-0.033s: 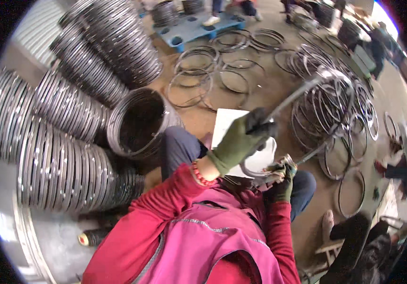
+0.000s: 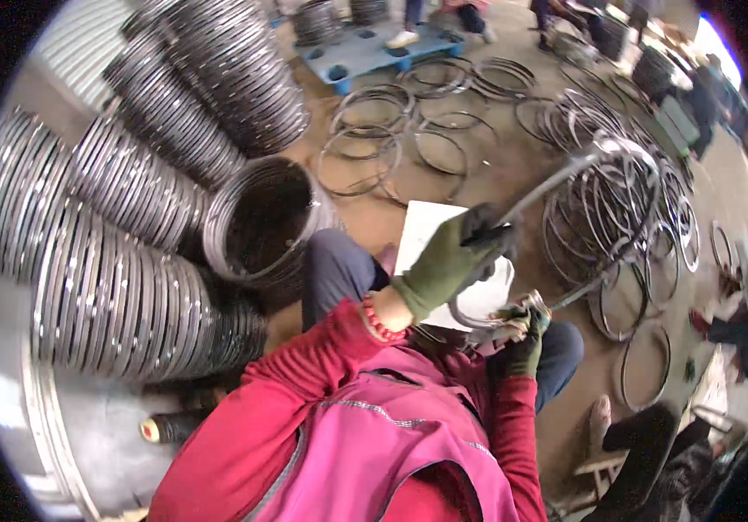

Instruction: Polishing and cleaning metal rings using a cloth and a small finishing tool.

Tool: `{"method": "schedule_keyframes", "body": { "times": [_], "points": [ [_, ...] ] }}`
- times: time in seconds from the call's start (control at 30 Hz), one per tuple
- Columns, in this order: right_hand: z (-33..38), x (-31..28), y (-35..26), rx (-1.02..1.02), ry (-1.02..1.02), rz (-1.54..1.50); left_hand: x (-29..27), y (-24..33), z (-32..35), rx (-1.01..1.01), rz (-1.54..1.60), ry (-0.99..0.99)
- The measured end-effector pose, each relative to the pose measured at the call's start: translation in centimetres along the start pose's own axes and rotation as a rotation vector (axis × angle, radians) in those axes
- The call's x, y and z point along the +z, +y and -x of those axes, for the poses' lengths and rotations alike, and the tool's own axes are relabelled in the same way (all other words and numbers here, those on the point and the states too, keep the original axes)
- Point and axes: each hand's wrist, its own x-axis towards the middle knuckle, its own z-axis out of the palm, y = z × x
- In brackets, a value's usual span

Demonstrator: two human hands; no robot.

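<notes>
Left hand point(image 2: 450, 259) is curled round a metal hoop point(image 2: 548, 181), can't tell about the right hand's fingers point(image 2: 524, 323). Guessing mid-handling; next needs steady support.

Apparently 1 ring point(image 2: 554, 181) in left hand point(image 2: 459, 254)

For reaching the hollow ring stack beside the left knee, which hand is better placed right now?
Probably the left: the left hand, though closed on the held ring, is nearer the hollow ring stack. The right hand is farther across, also at the ring.
</notes>
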Motion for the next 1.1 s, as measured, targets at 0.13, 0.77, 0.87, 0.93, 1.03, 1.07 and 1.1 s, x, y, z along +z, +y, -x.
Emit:
{"method": "schedule_keyframes", "body": {
  "times": [0.13,0.77,0.87,0.93,1.03,1.07,1.1],
  "points": [
    [-0.4,0.2,0.6,-0.078,-0.032,0.329,-2.1,0.6,0.5,-0.079,0.076,0.120],
    [-2.7,2.8,4.0,-0.212,0.002,0.609,-33.7,1.4,15.4,0.486,1.037,0.552],
    [-1.7,3.2,4.6,-0.204,0.040,0.625,-37.8,-0.9,18.3,0.544,1.070,0.667],
    [-0.9,3.4,5.1,-0.190,0.076,0.632,-39.7,-2.3,19.8,0.558,1.058,0.762],
    [0.4,4.1,6.1,-0.172,0.129,0.650,-41.6,-4.3,21.2,0.564,1.129,0.878],
    [0.7,4.5,6.5,-0.168,0.146,0.652,-42.2,-4.8,21.4,0.574,1.146,0.892],
    [1.0,4.8,6.8,-0.165,0.163,0.656,-42.7,-5.3,21.6,0.594,1.155,0.888]
  ]
}}
